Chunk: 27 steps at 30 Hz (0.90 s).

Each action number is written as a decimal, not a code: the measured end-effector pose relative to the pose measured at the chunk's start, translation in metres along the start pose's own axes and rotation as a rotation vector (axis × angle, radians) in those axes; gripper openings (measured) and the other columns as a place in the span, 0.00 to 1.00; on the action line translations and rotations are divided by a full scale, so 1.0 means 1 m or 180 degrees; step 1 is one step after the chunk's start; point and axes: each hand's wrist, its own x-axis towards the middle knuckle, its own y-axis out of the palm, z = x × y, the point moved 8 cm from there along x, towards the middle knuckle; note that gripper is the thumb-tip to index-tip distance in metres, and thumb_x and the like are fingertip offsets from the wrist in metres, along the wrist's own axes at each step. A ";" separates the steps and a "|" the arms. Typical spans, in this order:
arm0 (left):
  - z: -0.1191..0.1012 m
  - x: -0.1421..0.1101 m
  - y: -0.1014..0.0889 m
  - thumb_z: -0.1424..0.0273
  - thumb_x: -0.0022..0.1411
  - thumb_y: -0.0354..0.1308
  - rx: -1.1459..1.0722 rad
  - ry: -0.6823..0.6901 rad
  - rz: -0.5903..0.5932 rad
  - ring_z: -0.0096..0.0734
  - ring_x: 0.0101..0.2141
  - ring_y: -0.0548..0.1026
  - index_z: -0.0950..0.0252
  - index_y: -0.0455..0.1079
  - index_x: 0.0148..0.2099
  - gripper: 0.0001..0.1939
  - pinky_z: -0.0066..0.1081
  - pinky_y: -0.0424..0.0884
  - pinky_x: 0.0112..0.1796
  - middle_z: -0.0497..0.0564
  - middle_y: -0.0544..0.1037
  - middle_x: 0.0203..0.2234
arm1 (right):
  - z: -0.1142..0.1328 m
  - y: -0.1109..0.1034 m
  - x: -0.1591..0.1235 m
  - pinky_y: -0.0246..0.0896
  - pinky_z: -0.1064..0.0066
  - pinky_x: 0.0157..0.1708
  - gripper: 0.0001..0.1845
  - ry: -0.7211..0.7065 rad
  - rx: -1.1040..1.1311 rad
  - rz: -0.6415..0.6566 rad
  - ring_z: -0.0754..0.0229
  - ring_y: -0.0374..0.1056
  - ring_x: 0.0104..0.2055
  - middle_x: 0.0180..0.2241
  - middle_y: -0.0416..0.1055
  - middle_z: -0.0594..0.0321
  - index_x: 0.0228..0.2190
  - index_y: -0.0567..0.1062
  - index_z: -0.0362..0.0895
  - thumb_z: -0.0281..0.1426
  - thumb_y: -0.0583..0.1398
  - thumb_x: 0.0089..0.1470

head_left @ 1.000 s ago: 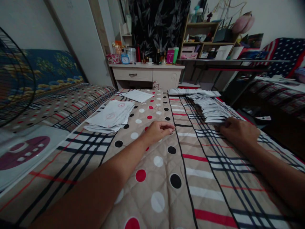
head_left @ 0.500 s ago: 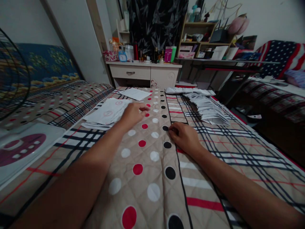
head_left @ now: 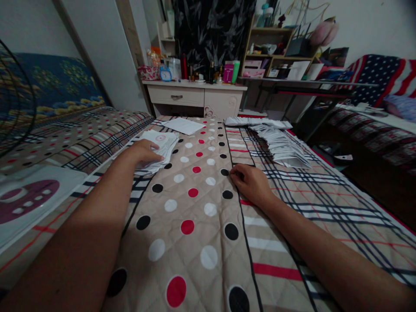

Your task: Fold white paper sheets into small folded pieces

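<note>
My left hand [head_left: 143, 153] lies over a stack of white printed papers [head_left: 167, 145] with reddish round stamps. Its thumb and fingers are apart, touching the top of the stack, and part of the papers is hidden under it. On the patterned quilt, my right hand [head_left: 248, 180] rests with its fingers curled in and nothing visible in them. Beyond the stack lies a flat white sheet or envelope [head_left: 183, 126]. Farther off to the right, a fanned row of folded white papers [head_left: 284, 147] lies on the quilt.
A long white packet [head_left: 258, 123] lies behind the fanned row. At the left is a white bag with a purple print [head_left: 35, 197], near a fan's wire guard [head_left: 32, 99]. A white dresser [head_left: 195, 95] with bottles on top stands past the bed's far end.
My left hand has moved left from above the dotted middle of the quilt onto the stack of papers. The right hand has stayed in place with its fingers curled.
</note>
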 end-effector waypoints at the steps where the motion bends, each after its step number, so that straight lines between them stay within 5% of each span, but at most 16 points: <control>1: 0.001 0.000 -0.001 0.58 0.43 0.70 -0.0042 -0.0007 0.0031 0.51 0.45 0.78 0.67 0.74 0.53 0.34 0.36 0.73 0.43 0.62 0.79 0.48 | -0.001 0.000 0.000 0.54 0.71 0.31 0.09 0.0005 0.0009 -0.0011 0.58 0.72 0.34 0.35 0.79 0.60 0.35 0.77 0.46 0.30 0.57 0.55; 8: 0.007 -0.005 -0.005 0.59 0.44 0.70 -0.0248 -0.0158 0.0177 0.46 0.41 0.79 0.68 0.77 0.49 0.30 0.37 0.74 0.43 0.58 0.82 0.42 | -0.003 0.000 0.000 0.55 0.72 0.31 0.09 0.0039 0.0173 -0.0017 0.59 0.72 0.33 0.34 0.79 0.62 0.35 0.78 0.46 0.30 0.58 0.54; 16: -0.004 -0.003 -0.003 0.59 0.44 0.70 0.0213 0.0000 0.0236 0.49 0.49 0.76 0.71 0.72 0.56 0.37 0.37 0.71 0.49 0.65 0.75 0.53 | -0.005 0.000 0.000 0.57 0.71 0.32 0.09 0.0099 0.0204 0.0017 0.58 0.73 0.35 0.35 0.79 0.62 0.36 0.78 0.46 0.31 0.58 0.55; 22: -0.010 -0.015 -0.016 0.62 0.50 0.65 0.0251 -0.0228 -0.0035 0.41 0.34 0.78 0.66 0.79 0.37 0.14 0.33 0.72 0.38 0.53 0.82 0.31 | -0.005 0.000 -0.001 0.58 0.72 0.32 0.09 0.0113 0.0263 0.0027 0.58 0.73 0.35 0.34 0.79 0.62 0.35 0.78 0.46 0.31 0.58 0.55; 27: -0.031 -0.026 -0.031 0.67 0.51 0.66 0.0146 -0.0091 -0.0433 0.39 0.30 0.74 0.69 0.76 0.30 0.09 0.35 0.70 0.37 0.53 0.77 0.24 | -0.007 0.000 0.000 0.59 0.71 0.32 0.09 0.0098 0.0325 0.0004 0.58 0.72 0.34 0.34 0.79 0.62 0.35 0.78 0.47 0.31 0.58 0.55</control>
